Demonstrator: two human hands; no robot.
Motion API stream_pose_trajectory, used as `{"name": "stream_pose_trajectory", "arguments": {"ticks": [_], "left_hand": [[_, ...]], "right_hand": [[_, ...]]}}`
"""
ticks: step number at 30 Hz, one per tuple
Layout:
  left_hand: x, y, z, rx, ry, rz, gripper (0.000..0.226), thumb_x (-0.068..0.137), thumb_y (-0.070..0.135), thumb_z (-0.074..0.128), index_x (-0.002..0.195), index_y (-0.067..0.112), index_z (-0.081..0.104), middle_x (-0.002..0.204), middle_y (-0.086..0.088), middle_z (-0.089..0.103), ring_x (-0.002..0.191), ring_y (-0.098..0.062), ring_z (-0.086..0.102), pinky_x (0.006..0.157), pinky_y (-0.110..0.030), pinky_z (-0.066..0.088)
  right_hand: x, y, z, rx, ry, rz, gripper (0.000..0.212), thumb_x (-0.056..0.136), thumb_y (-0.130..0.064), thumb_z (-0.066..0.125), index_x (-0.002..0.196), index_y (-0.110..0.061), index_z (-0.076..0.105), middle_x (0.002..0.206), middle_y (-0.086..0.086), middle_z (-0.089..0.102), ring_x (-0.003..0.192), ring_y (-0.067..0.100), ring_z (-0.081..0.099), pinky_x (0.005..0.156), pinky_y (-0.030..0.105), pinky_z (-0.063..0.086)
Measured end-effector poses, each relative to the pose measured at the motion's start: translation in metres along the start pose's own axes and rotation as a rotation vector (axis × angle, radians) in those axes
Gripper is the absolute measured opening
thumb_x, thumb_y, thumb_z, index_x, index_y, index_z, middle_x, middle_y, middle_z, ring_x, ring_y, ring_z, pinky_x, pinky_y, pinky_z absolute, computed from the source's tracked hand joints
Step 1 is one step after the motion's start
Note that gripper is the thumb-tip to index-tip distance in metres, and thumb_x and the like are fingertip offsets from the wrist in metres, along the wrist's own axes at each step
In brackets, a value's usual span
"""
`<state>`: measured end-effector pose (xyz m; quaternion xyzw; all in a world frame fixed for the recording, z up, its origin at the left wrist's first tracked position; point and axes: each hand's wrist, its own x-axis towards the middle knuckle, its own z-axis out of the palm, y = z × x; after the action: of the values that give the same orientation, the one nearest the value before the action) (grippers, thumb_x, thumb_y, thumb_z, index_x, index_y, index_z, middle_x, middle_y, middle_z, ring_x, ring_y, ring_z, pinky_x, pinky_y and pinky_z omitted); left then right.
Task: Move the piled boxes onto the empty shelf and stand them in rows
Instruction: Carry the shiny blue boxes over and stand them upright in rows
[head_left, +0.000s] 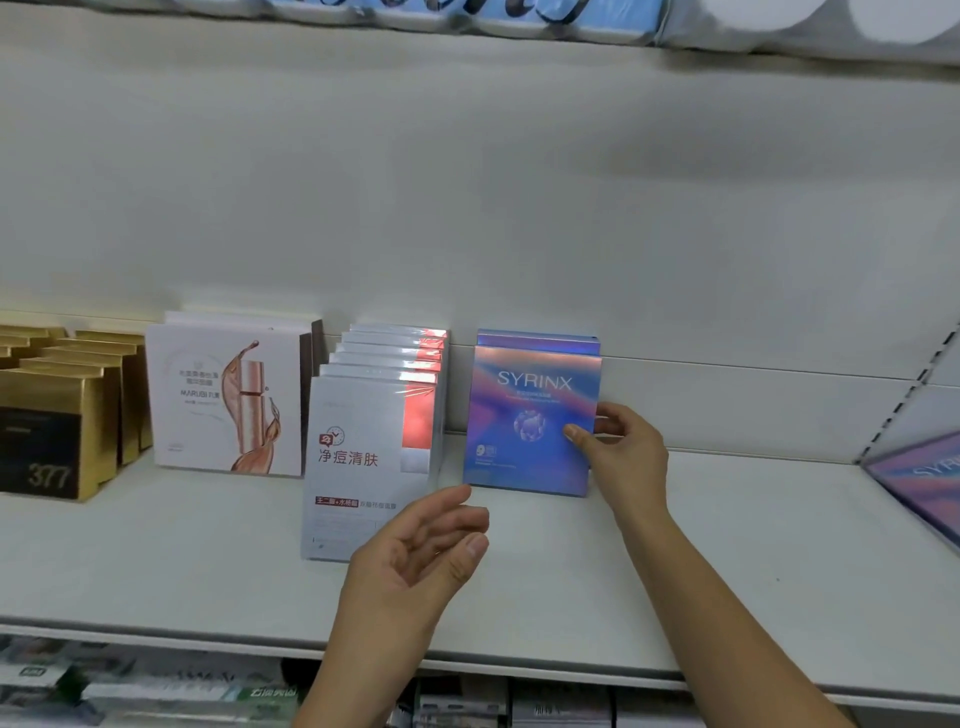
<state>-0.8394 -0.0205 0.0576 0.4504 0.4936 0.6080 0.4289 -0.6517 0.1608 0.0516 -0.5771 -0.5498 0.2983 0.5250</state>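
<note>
A blue-purple SYRINX box (524, 415) stands upright on the white shelf (727, 545), with at least one more of the same kind behind it. My right hand (621, 449) grips its right edge, thumb on the front face and fingers behind. My left hand (421, 551) hovers open, palm up, just below and left of that box, in front of a row of white-and-red boxes (374, 452). Another SYRINX box (919, 483) lies tilted at the far right edge.
Left of the white-and-red row stand white MARUBI boxes (228, 400) and gold boxes (57, 415). A bare stretch of shelf runs from the SYRINX row to the right edge. Products fill the lower shelf (208, 691) and the shelf above.
</note>
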Motion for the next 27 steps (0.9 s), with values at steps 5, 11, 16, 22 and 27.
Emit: {"name": "stream_pose_trajectory", "arguments": {"ticks": [5,11,16,22,27], "left_hand": [[0.001,0.001,-0.003,-0.040,-0.059,0.033,0.040,0.081,0.030,0.076,0.120,0.023,0.070,0.108,0.002,0.079,0.109,-0.013,0.072,0.095,-0.024,0.057],[0.023,0.000,0.042,-0.109,-0.317,0.082,0.049,0.084,0.029,0.068,0.132,0.027,0.062,0.136,0.008,0.067,0.129,-0.013,0.061,0.102,-0.033,0.045],[0.022,-0.010,0.123,-0.105,-0.459,0.058,0.050,0.084,0.031,0.064,0.133,0.036,0.059,0.135,0.021,0.064,0.129,-0.002,0.057,0.107,-0.030,0.039],[-0.022,-0.014,0.243,-0.095,-0.614,0.023,0.050,0.083,0.033,0.064,0.133,0.036,0.059,0.134,0.022,0.064,0.128,0.001,0.057,0.108,-0.029,0.039],[-0.067,-0.016,0.350,-0.104,-0.667,-0.021,0.052,0.081,0.030,0.066,0.133,0.031,0.061,0.134,0.015,0.066,0.128,-0.005,0.059,0.113,-0.035,0.039]], "right_hand": [[-0.017,-0.015,-0.017,0.013,0.023,0.003,0.049,0.088,-0.036,0.076,0.131,-0.023,0.057,0.119,-0.005,0.066,0.101,0.008,0.064,0.067,0.016,0.051],[-0.070,-0.027,-0.090,0.186,0.064,-0.065,0.042,0.096,-0.020,0.067,0.132,-0.037,0.054,0.125,-0.014,0.064,0.113,-0.005,0.062,0.086,0.011,0.052],[-0.110,-0.010,-0.176,0.141,0.145,-0.036,0.049,0.096,-0.024,0.067,0.140,-0.035,0.050,0.135,-0.015,0.060,0.124,-0.003,0.057,0.100,0.020,0.048],[-0.143,0.026,-0.295,0.136,0.256,-0.005,0.050,0.095,-0.024,0.068,0.141,-0.036,0.050,0.135,-0.018,0.060,0.125,-0.006,0.055,0.104,0.025,0.046],[-0.163,0.061,-0.400,0.137,0.297,0.026,0.051,0.093,-0.029,0.070,0.139,-0.040,0.050,0.136,-0.019,0.059,0.125,-0.006,0.055,0.103,0.020,0.045]]}}
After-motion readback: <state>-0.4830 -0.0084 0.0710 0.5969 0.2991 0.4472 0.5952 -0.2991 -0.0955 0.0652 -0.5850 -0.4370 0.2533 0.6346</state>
